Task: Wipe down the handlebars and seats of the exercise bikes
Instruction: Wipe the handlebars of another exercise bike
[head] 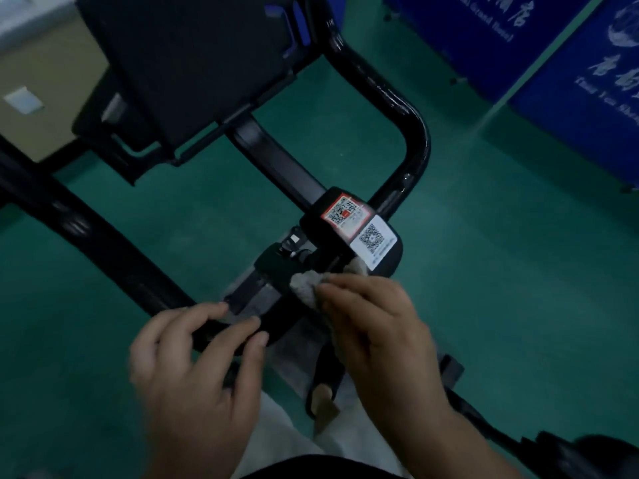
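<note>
A black exercise bike fills the view from above. Its looped handlebar [413, 133] curves from the top right down to a central hub [352, 229] that carries two QR-code stickers. My right hand [377, 326] presses a grey cloth [306, 283] against the bar just below the hub. My left hand [197, 357] rests on the near part of the handlebar [114, 250], fingers curled over it. The black console [186, 63] sits at the top. The seat is not clearly visible.
The floor [484, 271] is green. Blue banners with white lettering [584, 74] stand at the top right. A beige wall with a white plate [24, 98] is at the top left. My foot in a black sandal [325, 392] shows below the frame.
</note>
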A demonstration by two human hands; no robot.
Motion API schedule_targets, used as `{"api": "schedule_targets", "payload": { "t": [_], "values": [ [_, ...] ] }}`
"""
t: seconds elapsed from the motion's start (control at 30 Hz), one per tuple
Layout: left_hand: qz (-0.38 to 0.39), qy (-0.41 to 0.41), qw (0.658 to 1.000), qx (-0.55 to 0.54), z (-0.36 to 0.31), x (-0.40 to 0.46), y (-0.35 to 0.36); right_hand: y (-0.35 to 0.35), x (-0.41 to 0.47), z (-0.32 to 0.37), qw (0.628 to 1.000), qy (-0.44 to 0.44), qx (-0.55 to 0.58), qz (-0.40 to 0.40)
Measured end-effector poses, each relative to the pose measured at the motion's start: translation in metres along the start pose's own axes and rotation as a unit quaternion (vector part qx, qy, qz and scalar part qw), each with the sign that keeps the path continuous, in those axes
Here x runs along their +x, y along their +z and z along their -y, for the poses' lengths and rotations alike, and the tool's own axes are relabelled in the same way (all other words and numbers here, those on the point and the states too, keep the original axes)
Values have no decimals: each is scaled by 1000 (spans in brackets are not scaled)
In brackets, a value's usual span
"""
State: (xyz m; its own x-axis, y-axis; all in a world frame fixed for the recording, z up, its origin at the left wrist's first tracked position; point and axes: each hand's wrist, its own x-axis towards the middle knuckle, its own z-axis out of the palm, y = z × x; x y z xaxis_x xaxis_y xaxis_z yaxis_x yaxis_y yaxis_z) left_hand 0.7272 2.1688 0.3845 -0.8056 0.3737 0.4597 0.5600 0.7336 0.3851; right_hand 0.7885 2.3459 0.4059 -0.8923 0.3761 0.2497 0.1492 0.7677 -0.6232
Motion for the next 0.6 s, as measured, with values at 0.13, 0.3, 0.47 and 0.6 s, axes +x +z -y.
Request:
{"api": "schedule_targets", "payload": {
  "t": [0.13, 0.3, 0.47, 0.6],
  "values": [
    [16, 12, 1000, 16, -30, 6, 14, -17, -11, -29, 999, 0, 53, -2],
    [77, 12, 997, 22, -58, 3, 26, -13, -30, -42, 998, 5, 69, -4],
    [82, 13, 996, 16, -54, -2, 19, 16, -12, -19, 992, 0, 116, -45],
    [95, 6, 995, -29, -51, -10, 12, 42, -14, -4, 986, 19, 139, -92]
  ]
}}
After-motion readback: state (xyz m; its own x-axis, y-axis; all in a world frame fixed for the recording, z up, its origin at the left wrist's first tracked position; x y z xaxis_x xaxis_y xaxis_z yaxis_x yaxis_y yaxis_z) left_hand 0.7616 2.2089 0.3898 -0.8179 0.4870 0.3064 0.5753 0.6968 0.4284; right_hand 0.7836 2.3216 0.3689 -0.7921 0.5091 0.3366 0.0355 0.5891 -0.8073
